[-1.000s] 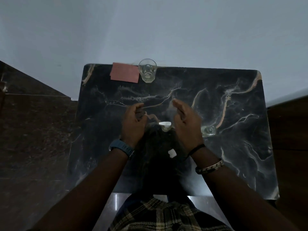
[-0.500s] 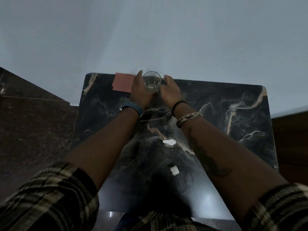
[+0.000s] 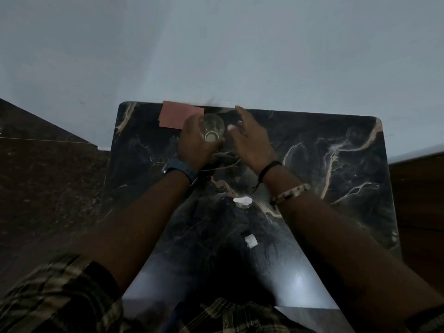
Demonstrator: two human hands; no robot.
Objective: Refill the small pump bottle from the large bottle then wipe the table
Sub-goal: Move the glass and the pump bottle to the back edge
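My left hand [image 3: 194, 143] grips the large clear bottle [image 3: 212, 129] near the back edge of the black marble table [image 3: 336, 164]. I look down into the bottle from above. My right hand [image 3: 249, 140] hovers just right of the bottle with fingers spread and holds nothing. The small pump bottle [image 3: 242, 202], with a white pump head, stands at the table's middle between my forearms. A small white cap [image 3: 250, 241] lies nearer to me. A pink cloth [image 3: 176, 116] lies flat at the back edge, partly behind my left hand.
A pale wall runs right behind the table's back edge. Dark brown stone surfaces flank the table on the left and right. A bright reflection shows on the table's near edge.
Both hands reached from the pump bottle to the back edge. The left hand took hold of the large bottle and drew it slightly toward me; the right hand stays spread beside it.
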